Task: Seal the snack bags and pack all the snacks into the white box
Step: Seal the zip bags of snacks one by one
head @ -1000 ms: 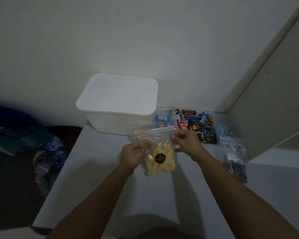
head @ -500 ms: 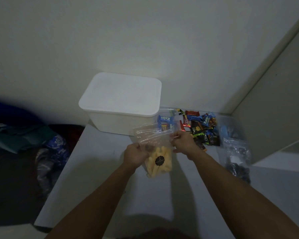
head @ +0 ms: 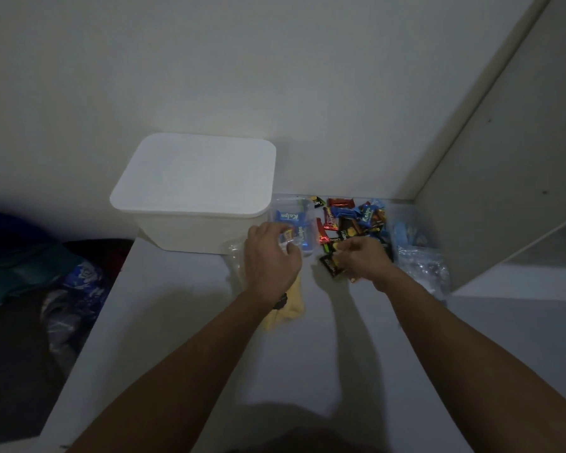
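Note:
The white box (head: 190, 191) stands lidded at the back of the table. A clear bag of yellow snacks (head: 290, 310) lies flat under my left wrist. My left hand (head: 270, 256) curls its fingers on the near edge of a clear zip bag holding blue candies (head: 290, 220), right of the box. My right hand (head: 361, 259) pinches a small dark wrapped candy (head: 332, 268) at the near edge of a pile of loose wrapped candies (head: 353, 219). Another clear bag with dark contents (head: 420, 264) lies to the right.
The white table (head: 183, 322) ends in an edge on the left, with dark cloth and a blue patterned bundle (head: 79, 282) below it. A wall rises behind the box, and a white cabinet panel (head: 504, 178) closes off the right side.
Both hands let go of the yellow snack bag, which now lies on the table. My left hand moved onto the blue candy bag, my right hand to the candy pile, taking a dark wrapper.

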Tool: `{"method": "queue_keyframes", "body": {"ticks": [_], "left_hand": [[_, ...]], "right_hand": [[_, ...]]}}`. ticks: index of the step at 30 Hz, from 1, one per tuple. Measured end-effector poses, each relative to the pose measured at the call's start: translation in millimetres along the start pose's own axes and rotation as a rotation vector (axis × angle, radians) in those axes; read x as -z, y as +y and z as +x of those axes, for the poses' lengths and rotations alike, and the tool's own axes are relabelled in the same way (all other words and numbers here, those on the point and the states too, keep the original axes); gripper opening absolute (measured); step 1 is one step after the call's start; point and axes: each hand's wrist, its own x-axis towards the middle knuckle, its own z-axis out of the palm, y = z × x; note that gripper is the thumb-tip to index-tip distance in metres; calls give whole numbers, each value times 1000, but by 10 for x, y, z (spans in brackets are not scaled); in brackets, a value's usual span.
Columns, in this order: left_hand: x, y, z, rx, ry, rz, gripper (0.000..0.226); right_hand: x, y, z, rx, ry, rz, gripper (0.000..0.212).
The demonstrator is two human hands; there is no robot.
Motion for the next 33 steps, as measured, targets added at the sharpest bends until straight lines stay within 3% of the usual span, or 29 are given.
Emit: {"method": "queue_keyframes", "body": {"ticks": [6,10,13,19,25,28,33], "left_hand": [[-583,346,43,52,-445,-103,22],[-1071,548,-33,195,-763,-98,23],[-1379,706,-97,326,-912,-102,46],[-1775,944,-256,526,-1005,-180,73],[-1896,1042,-347,711,-928,-357,54],[-1827,1021,-333,672,-821,-435,59],[-1590,954,-295,489,-736,-378,63]], "right_hand": [[608,388,34,-90,242,-33,6],[967,700,-19,-191,355,-134,42],[1145,906,-86,-239,407,-106,44],[1280,1190,-120,-321,280,-39,56],[1305,1314,-40,-282,240,20,66],[1297,1283,-64,-232,230,57,61],[1209,1118,-149,-64,215,64,30]]}}
